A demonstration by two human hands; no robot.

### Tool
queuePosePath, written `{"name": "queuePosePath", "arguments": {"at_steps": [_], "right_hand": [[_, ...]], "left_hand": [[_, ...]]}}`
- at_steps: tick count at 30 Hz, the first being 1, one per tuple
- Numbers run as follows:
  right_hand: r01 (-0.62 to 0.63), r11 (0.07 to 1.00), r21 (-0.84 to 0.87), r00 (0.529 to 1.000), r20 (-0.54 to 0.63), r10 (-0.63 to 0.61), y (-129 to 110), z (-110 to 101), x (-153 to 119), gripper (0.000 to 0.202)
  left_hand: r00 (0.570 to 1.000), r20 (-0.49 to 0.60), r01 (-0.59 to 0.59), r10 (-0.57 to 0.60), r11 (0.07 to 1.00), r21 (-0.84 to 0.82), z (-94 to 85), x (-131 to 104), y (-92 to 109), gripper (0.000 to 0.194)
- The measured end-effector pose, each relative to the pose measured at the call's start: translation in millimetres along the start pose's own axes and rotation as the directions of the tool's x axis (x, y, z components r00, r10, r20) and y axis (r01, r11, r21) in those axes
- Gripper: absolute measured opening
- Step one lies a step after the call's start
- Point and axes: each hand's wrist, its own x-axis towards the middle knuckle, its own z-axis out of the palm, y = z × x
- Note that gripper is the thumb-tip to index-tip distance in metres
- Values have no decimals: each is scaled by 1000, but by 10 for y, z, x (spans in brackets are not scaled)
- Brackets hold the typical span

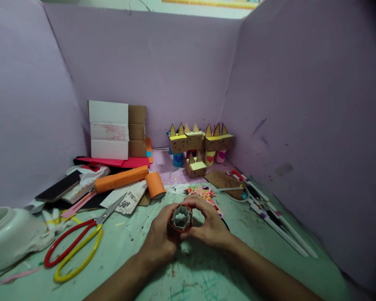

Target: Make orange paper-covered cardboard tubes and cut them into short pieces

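My left hand [159,236] and my right hand [209,223] are both wrapped round a short cardboard tube [191,217] with an orange-red outer layer. Its open end faces me and shows a rough grey inside with folded edges. Fingers hide most of the tube's sides. Beyond my hands lies a floral-patterned piece [202,192], partly covered by them. Further left, an orange paper-covered tube section [156,185] rests near a longer orange roll [122,179]. Large scissors [95,225] with one red and one yellow handle lie open at the left.
Several cardboard animal heads [178,144] with pointed ears stand at the back, some on coloured tubes. Folded cardboard [109,129] leans on the back wall. A white pot [11,238] sits at the left. Markers [278,225] lie along the right wall, near brown cardboard [225,184].
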Motion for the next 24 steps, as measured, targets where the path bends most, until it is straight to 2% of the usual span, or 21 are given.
{"name": "queuePosePath", "arguments": {"at_steps": [5,9,13,17,20,24], "right_hand": [[26,999,20,1000,-2,-26,18,-1,3,47],[-118,980,160,992,61,110,28,-37,17,55],[-336,865,374,941,86,328,63,-45,44,47],[-469,748,470,853,19,522,85,-16,66,45],[-495,722,482,826,5,563,86,-3,72,45],[-488,748,449,816,-68,574,84,-9,64,56]], "left_hand": [[1000,-2,-14,13,1000,-28,-8,-3,1,42],[992,83,114,-95,954,-276,-29,8,27,46],[980,119,199,-160,810,-552,-51,20,10,55],[940,143,303,-311,564,-768,-78,48,16,56],[894,134,322,-427,405,-856,-120,78,69,42],[825,91,295,-557,287,-911,-183,113,145,21]]}}
